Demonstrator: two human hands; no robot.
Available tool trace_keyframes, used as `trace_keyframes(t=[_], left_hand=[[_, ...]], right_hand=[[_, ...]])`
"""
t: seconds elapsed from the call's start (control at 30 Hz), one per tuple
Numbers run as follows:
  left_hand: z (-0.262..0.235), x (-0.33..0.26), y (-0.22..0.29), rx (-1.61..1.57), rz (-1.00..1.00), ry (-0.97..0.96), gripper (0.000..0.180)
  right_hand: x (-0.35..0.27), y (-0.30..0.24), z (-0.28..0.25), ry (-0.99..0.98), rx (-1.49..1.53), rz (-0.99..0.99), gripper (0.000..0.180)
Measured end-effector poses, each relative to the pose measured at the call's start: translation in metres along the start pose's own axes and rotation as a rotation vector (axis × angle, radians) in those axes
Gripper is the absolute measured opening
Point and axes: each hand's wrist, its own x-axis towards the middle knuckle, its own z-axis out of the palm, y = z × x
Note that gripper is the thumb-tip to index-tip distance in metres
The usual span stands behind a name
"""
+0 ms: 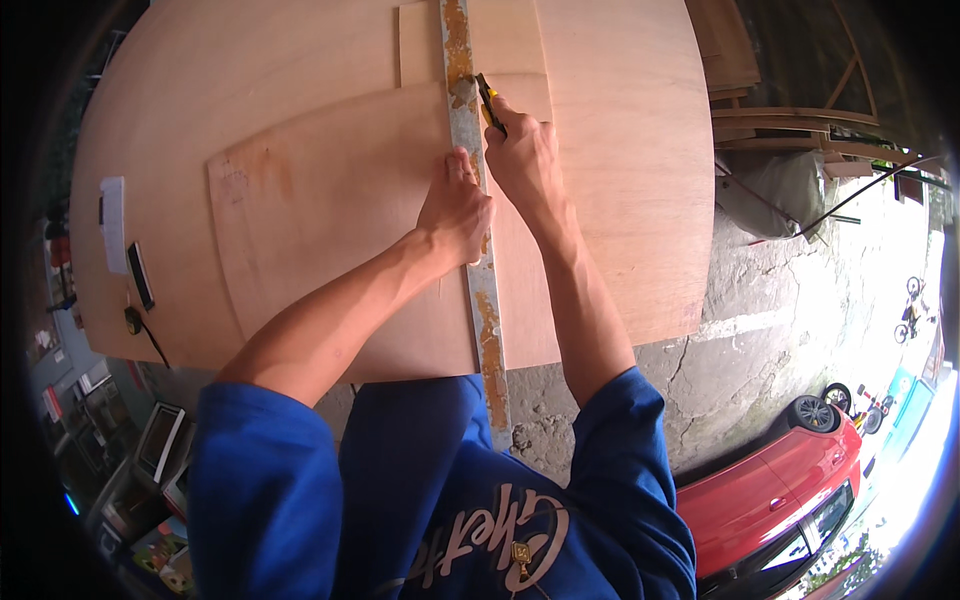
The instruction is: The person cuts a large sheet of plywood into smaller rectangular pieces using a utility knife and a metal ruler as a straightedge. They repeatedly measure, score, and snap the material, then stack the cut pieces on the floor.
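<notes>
A long, worn metal straightedge (489, 330) runs from the far edge toward my body across a thin plywood sheet (330, 230). My left hand (458, 208) presses down on it near the middle, its fingers bent over the metal. Farther away, my right hand (522, 150) grips a yellow and black utility knife (489, 104). The knife's tip end sits close against the right edge of the straightedge. Beneath lies a larger plywood board (630, 200), and another thin plywood piece (510, 40) shows at the far side.
On the board's left lie a white paper strip (113, 225), a dark flat object (140, 275) and a tape measure (133, 320). A covered bundle (775, 195) and timber (770, 120) stand at the right. Cracked concrete (740, 290) and a red car (770, 490) are beyond.
</notes>
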Motion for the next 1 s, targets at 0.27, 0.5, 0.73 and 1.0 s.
trace_keyframes(t=[0.27,0.5,0.73,1.0], left_hand=[[-0.002,-0.002,-0.003,-0.004,0.027,-0.005,0.039],[-0.001,-0.005,-0.008,-0.009,0.051,-0.005,0.058],[0.001,-0.010,-0.009,-0.072,-0.012,0.054,0.082],[0.001,-0.008,-0.006,-0.125,-0.037,-0.070,0.109]], right_hand=[[-0.013,-0.007,-0.009,-0.065,0.010,0.024,0.037],[-0.043,-0.007,-0.016,-0.098,0.053,0.047,0.038],[-0.080,-0.006,-0.017,-0.073,0.070,0.056,0.038],[-0.119,-0.001,-0.018,-0.069,0.120,0.026,0.041]])
